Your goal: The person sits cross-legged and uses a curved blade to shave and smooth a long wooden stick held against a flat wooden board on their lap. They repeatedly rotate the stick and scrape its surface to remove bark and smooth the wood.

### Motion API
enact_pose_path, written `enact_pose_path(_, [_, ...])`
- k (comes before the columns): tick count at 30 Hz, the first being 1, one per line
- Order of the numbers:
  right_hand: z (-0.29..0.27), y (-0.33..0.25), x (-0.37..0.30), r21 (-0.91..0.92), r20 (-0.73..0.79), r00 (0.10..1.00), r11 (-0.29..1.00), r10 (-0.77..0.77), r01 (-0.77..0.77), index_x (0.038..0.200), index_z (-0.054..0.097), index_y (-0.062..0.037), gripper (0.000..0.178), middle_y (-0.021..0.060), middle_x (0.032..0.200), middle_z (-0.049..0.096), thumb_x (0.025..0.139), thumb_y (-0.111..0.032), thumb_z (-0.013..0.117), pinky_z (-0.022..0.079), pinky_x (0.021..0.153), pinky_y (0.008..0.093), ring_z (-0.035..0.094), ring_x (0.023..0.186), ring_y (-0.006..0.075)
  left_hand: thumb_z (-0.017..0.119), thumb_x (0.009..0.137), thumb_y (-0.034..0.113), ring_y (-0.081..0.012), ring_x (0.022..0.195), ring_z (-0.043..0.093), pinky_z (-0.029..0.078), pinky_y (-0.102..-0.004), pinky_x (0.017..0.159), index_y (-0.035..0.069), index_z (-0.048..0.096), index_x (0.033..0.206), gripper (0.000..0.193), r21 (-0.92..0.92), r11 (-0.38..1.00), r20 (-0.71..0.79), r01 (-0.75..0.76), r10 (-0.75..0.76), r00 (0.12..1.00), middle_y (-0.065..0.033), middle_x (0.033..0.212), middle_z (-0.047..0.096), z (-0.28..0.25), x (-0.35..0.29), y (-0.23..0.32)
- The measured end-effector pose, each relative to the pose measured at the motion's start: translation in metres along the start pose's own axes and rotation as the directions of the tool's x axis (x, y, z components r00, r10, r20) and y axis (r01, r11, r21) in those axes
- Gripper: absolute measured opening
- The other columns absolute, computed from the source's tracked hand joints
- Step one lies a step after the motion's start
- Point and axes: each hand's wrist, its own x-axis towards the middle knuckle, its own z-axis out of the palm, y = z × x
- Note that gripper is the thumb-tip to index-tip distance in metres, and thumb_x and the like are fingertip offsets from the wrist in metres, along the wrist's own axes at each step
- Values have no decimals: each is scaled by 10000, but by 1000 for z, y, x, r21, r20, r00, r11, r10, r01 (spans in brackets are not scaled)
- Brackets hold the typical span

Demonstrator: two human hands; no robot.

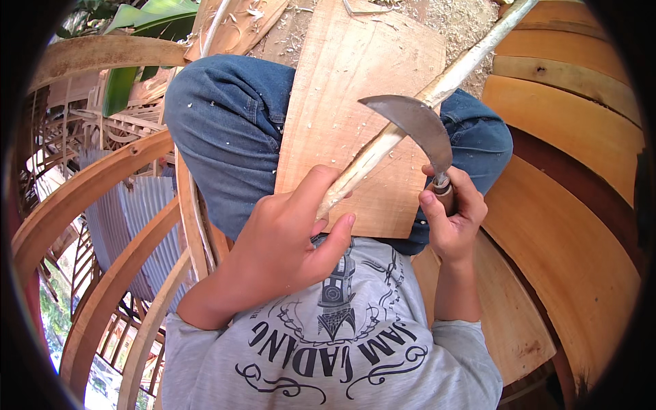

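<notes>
My left hand (pixel 290 236) is closed around the near end of a long, pale, peeled stick (pixel 372 154). The stick slants up and away to the far right, over a wooden board (pixel 328 96) that lies across my lap. In my right hand (pixel 454 215) is a sickle (pixel 420 126) with a curved, dark metal blade and a short wooden handle. Its blade lies over the stick in this view, its tip pointing left; whether the edge touches the wood I cannot tell. The fingers of my right hand wrap the handle, with the thumb along it.
Wide curved planks (pixel 560 225) rise on the right. Curved wooden ribs (pixel 102 184) stand on the left, with corrugated metal sheet (pixel 147 212) beyond them. Wood shavings (pixel 471 20) cover the surface ahead. A green leaf (pixel 150 17) hangs at the far left.
</notes>
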Motion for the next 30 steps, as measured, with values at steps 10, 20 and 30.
enact_pose_path(10, [-17,1,6,61,-70,998,998,6,-2,1005,573,16,265,13,712,577,772,-19,693,384,543,188,506,597,53,648,757,8,-40,475,304,248,-212,468,23,510,959,246,-82,985,112,152,-142,983,44,532,286,-7,6,5])
enact_pose_path(20, [-10,-16,14,-217,-171,981,975,-93,55,1041,583,43,297,54,747,629,761,10,679,407,571,174,533,620,60,653,759,11,-19,502,306,245,-194,480,26,499,992,280,-229,967,206,110,-62,977,65,552,308,-3,20,15])
enact_pose_path(30, [-38,12,19,165,-447,892,986,72,4,1036,525,16,187,-19,683,496,907,-113,562,326,508,178,428,558,36,653,775,10,-21,494,309,261,-193,477,31,484,971,260,-278,947,243,163,-95,965,58,551,297,11,21,1])
